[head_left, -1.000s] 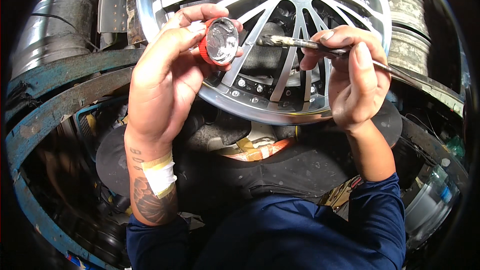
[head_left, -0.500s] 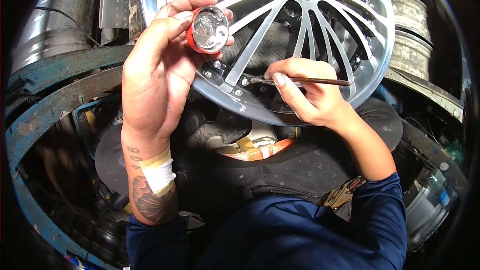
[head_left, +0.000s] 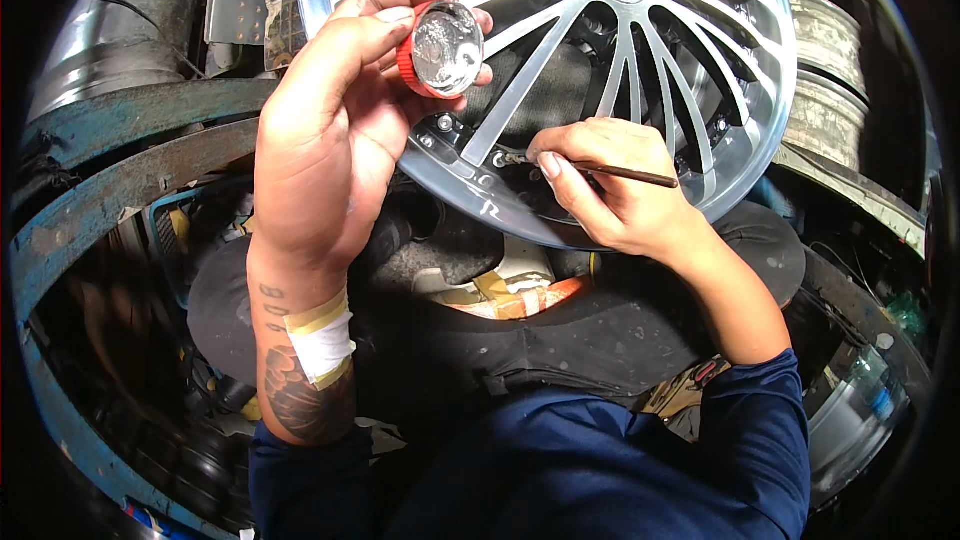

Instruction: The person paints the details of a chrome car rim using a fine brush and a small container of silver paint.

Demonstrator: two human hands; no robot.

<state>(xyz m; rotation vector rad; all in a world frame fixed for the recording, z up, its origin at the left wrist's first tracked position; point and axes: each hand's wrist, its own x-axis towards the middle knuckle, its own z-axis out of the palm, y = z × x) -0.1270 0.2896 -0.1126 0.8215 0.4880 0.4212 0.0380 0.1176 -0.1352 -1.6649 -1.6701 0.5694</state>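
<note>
A large alloy wheel (head_left: 490, 125) with bright silver spokes, a dark inner face and a polished rim lies in front of me. My left hand (head_left: 335, 125) is closed around a small red bottle cap (head_left: 442, 52), tilted so that its inside, smeared with silver stuff, faces up. With my right hand (head_left: 610, 180) I pinch a thin dark-handled paintbrush (head_left: 628, 174). Its bristles point left and meet the wheel at or beside a small bolt (head_left: 499, 159) near the rim; my fingers partly hide the brush.
Blue metal bars (head_left: 150, 112) curve along the left side. Stacked metal wheels (head_left: 822, 80) stand at the right, and a dark cylindrical rim (head_left: 130, 25) at the far left. A clear plastic bottle (head_left: 868, 372) lies at lower right. Red-orange and white material (head_left: 520, 300) shows between my legs.
The wheel appears slightly further right in view. My left hand and the cap have shifted right and a little up. The brush handle now slants down more to the right.
</note>
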